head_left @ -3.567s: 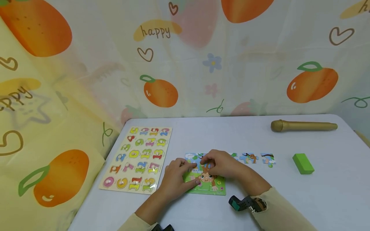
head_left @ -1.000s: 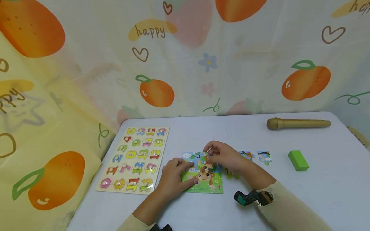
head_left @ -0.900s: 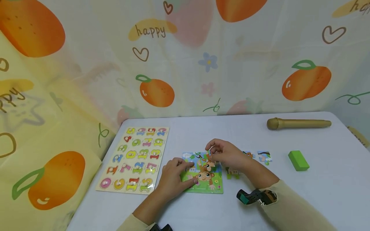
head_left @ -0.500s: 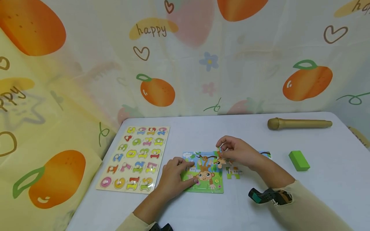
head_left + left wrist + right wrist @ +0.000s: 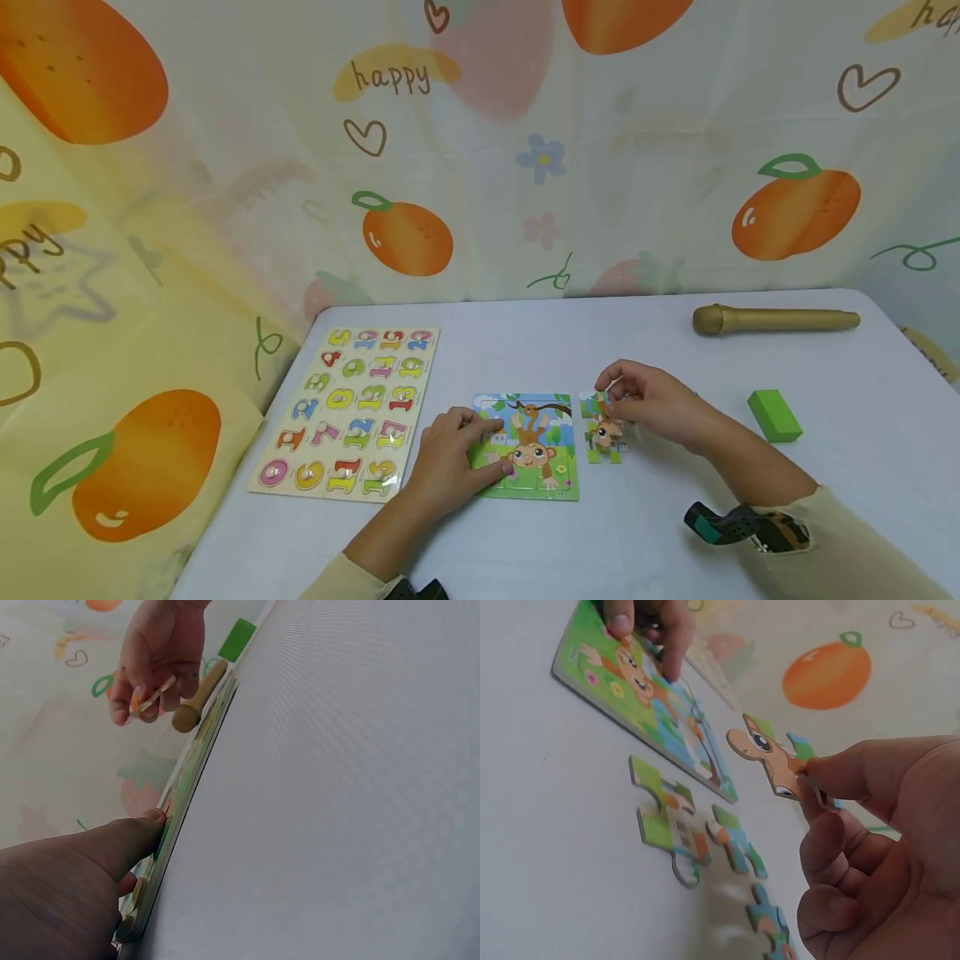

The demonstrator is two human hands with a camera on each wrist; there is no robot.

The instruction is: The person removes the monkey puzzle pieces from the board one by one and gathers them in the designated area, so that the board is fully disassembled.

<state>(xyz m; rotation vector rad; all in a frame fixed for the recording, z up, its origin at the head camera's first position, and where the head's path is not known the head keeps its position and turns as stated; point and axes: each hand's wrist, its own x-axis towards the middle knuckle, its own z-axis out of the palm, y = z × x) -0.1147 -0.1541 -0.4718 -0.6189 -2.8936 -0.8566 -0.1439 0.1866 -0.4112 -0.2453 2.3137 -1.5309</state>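
My left hand (image 5: 450, 458) rests on the left side of a square monkey picture puzzle (image 5: 543, 490), thumb and index finger lying extended on its surface. Just right of that puzzle, my right hand (image 5: 660, 404) pinches a puzzle piece (image 5: 604, 435) showing a brown monkey face. In the right wrist view the held piece (image 5: 776, 761) is clear of the table, gripped between thumb and index finger. Several loose puzzle pieces (image 5: 660, 806) lie beneath it on the white surface. From the head view, the right hand and forearm hide most of them.
A number board (image 5: 352, 408) with knobbed digits lies at the left. On the right stand a green block (image 5: 775, 415) and, behind it, a gold microphone-shaped stick (image 5: 776, 320). A fruit-print cloth (image 5: 480, 167) hangs behind the white table (image 5: 525, 558).
My right hand has carried the monkey-face piece from above the puzzle to its right, uncovering the picture there. My left hand stays on the puzzle's left side.
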